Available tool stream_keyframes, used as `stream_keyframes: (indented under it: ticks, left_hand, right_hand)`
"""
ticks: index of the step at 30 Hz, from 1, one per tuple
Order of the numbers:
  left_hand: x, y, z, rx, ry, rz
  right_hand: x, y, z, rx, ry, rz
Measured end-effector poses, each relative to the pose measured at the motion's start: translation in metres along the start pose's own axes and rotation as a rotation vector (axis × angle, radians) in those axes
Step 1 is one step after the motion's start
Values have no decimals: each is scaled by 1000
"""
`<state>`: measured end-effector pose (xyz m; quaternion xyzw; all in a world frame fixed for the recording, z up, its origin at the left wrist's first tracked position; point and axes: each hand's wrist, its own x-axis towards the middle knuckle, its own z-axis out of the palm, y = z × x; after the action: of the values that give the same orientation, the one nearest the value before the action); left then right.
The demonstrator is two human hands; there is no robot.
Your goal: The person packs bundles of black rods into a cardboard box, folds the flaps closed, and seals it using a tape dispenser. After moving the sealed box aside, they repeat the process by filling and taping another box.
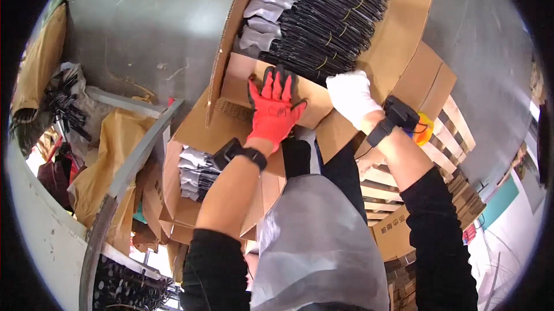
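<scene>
Just past both hands, where a big brown cardboard box (398, 36) sits with its flaps out, thin black sticks tied in bundles with yellow bands (334, 19) lie in a row, their wrapped silver-grey ends to the left. The left hand (272, 113), in a red glove with black fingertips, is spread wide on the near brown cardboard flap (313, 94) and grasps nothing that shows. The right hand (352, 97), in a white glove, curls at the near right corner, beside the closest bundle; its fingertips are hidden, so there is no telling if it grips the cardboard.

It looks best to press softly with a flat palm, so the cardboard does not rip, and to mind the thin sticks, so none bend.

Left of the left wrist, a smaller brown cardboard box (171, 181) holds more black sticks with silver-grey ends (196, 173). Right of the right wrist is a round orange-yellow thing (425, 128), near a pale wooden pallet (378, 192).
</scene>
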<state>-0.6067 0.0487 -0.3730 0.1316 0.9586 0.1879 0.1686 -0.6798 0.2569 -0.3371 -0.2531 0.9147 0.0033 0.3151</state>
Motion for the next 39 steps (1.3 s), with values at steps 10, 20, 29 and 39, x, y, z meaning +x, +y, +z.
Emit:
stream_keyframes:
  ticks: [10,20,29,39]
  left_hand:
    - [-2,-27,46,150,90,-59]
    - [2,48,67,-796,317,-1564]
    - [-18,34,85,-1934,395,-1251]
    - [63,97,70,-2290,291,-1298]
  right_hand:
    - [-106,5,33,1272,779,784]
    - [-70,-58,121,2538,-355,886]
    - [-52,-41,157,3619,-685,652]
    - [-61,71,126,3631,-489,575]
